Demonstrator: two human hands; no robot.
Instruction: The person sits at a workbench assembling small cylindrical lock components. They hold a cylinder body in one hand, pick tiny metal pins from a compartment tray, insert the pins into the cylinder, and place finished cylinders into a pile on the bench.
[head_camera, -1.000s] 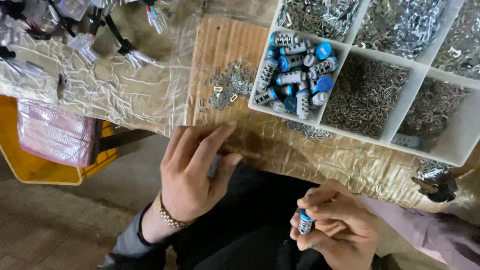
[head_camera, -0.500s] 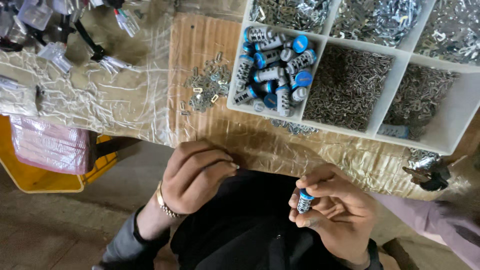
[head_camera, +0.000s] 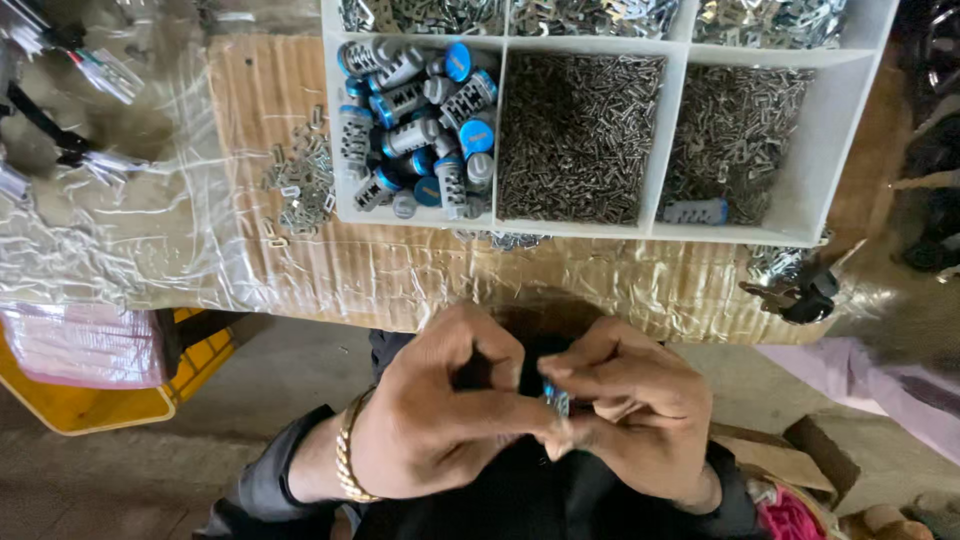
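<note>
Working low at six o'clock in the head view, both hands met over a dark lap, below the edge of the table (head_camera: 420, 285). Left hand (head_camera: 450, 425) was curled nearly closed, thumb and forefinger pinched together at its three o'clock side, tips touching a small metal cylinder with a blue end (head_camera: 556, 402). Right hand (head_camera: 630, 415) was also curled tight, fingers folded round that same cylinder from the three o'clock side, so only a sliver of blue and silver showed between the two hands. Whether the left pinch carried a separate small part could not be told; the fingertips hid it. A gold bracelet (head_camera: 347, 460) sat on the left wrist above a dark sleeve. At twelve o'clock from the hands, a white divided tray (head_camera: 660, 232) rested on the table, which was covered in crinkled clear plastic over cardboard. Its nine o'clock compartment held a heap of matching blue-capped cylinders (head_camera: 420, 130); the middle compartment held a mass of small dark metal pins (head_camera: 580, 135); the three o'clock compartment held more of the same kind. Just beside the tray at nine o'clock lay a loose scatter of small flat metal pieces (head_camera: 300, 185). A yellow crate (head_camera: 90, 405) stood at eight o'clock, under the table edge. Dark keys (head_camera: 800, 295) lay near the tray's four o'clock corner.
</note>
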